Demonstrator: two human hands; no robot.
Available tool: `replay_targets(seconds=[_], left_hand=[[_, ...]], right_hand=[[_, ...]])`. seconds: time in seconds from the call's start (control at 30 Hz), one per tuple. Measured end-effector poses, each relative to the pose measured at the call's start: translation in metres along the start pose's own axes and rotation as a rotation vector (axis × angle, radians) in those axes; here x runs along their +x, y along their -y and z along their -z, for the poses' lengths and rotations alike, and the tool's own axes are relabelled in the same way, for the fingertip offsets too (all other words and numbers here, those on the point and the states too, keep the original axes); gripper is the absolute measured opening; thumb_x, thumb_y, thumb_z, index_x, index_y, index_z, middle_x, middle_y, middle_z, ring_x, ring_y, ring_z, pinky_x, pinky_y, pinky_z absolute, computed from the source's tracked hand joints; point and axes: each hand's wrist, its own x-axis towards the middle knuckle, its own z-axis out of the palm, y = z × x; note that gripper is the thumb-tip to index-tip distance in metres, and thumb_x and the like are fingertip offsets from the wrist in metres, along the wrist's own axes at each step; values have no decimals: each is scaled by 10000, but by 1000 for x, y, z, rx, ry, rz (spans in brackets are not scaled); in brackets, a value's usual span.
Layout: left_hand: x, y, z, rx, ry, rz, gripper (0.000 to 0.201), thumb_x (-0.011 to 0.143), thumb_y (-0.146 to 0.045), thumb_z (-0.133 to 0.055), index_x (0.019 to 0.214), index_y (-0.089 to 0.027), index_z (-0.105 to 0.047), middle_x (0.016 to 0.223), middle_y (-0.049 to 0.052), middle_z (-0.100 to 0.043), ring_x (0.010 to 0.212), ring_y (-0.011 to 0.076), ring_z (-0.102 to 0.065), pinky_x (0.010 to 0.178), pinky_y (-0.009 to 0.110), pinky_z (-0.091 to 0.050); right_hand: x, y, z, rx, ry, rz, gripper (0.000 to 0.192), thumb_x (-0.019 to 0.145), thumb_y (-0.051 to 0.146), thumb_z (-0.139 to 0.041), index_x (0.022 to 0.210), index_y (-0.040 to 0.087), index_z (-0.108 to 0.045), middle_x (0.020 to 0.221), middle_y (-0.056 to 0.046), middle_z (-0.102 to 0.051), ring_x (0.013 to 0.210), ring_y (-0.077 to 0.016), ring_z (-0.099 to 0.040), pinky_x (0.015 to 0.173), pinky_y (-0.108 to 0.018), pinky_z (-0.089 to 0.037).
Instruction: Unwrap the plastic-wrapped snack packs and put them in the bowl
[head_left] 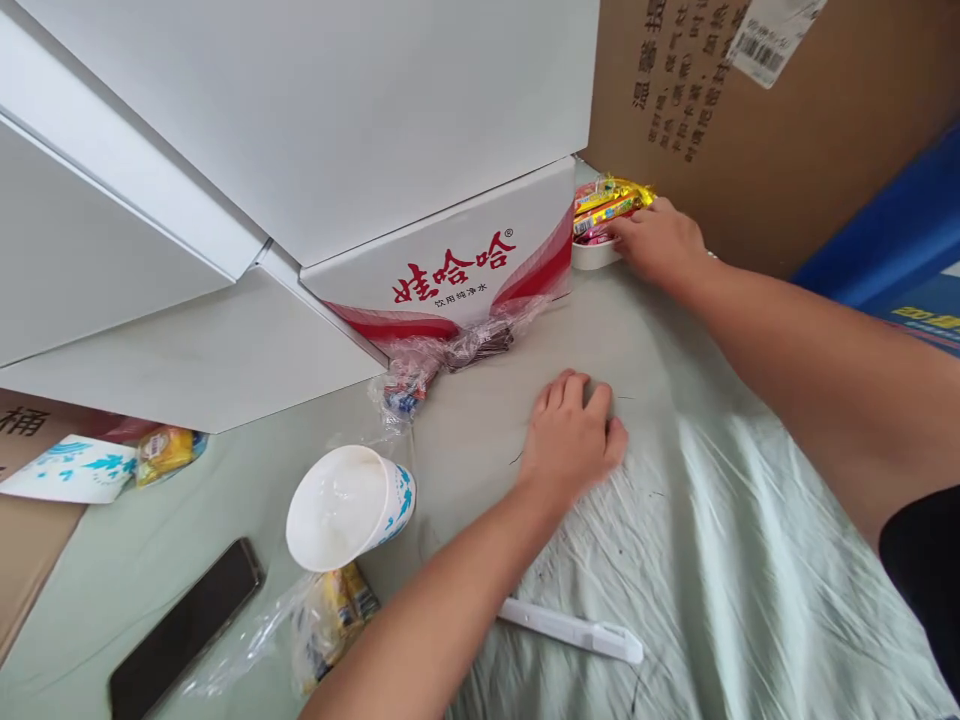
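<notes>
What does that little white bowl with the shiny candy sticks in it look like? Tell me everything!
The small white bowl is round and shallow, and looks like paper or plastic. It sits upright on the pale green cloth, far back, right beside the corner of the white carton with red lettering. Long wrapped sticks in shiny yellow, red and pink wrappers lie across its top, poking past the rim. The right hand rests against its side, fingers touching the sticks. Only its front wall shows.
</notes>
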Motion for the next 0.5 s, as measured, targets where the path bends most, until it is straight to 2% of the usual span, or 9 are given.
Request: replay_targets(seconds=[0.1, 0.17, 0.2, 0.27, 0.33, 0.43, 0.5], left_hand=[[0, 0, 0, -11, 3, 1, 232, 990, -322, -531, 1152, -216, -659, 1303, 140, -647, 1369, 305, -543, 1149, 467, -470], [0, -1, 2, -17, 18, 7, 243, 991, -322, -526, 1159, -210, -661, 1309, 142, -639, 1358, 302, -545, 1153, 459, -461], [1, -1, 4, -20, 29, 13, 252, 989, -318, -524, 1165, -203, -663, 1313, 143, -633, 1344, 300, -551, 1155, 455, -456], [3, -2, 7, -23, 52, 28, 272, 982, -306, -526, 1183, -189, -667, 1318, 146, -625, 1326, 297, -558, 1160, 450, -446], [4, -5, 8, -27, 63, 44, 300, 978, -298, -531, 1218, -181, -668, 1325, 149, -622, 1325, 296, -559, 1161, 450, -443], [2, -10, 11, -82, 72, 65, 341, 969, -299, -554, 1266, -173, -664, 1375, 159, -621, 1344, 296, -562, 1171, 455, -446], [-9, -13, 20, -223, 128, 112, 366, 940, -270, -594, 1287, -174, -660, 1415, 149, -627, 1332, 283, -590, 1163, 425, -473]], right_hand=[[18, 8, -12, -4, 82, -12, 602, 1060, 348, -386, 1524, -23, -485, 1560, -304, -477, 1532, -390, -338, 1103, -568, -297], [13, 12, -21, 15, 137, -39, 658, 1062, 363, -402, 1604, -9, -372, 1629, -342, -356, 1571, -443, -259, 1148, -622, -243], [5, 13, -26, 25, 158, -44, 659, 1059, 366, -423, 1618, 19, -369, 1643, -330, -352, 1574, -450, -265, 1165, -635, -237], [-24, 15, -32, 40, 183, -11, 611, 1045, 365, -454, 1594, 98, -453, 1639, -265, -423, 1553, -431, -345, 1188, -645, -265], [-67, 15, -35, 58, 180, 56, 548, 1020, 360, -443, 1518, 162, -560, 1630, -206, -473, 1512, -404, -427, 1183, -649, -327], [-136, 7, -34, 100, 133, 114, 594, 967, 432, -391, 1465, 184, -599, 1607, -202, -509, 1491, -406, -465, 1180, -662, -350], [-172, -4, -33, 123, 119, 113, 601, 884, 469, -429, 1374, 209, -660, 1558, -222, -558, 1460, -411, -508, 1173, -626, -386]])
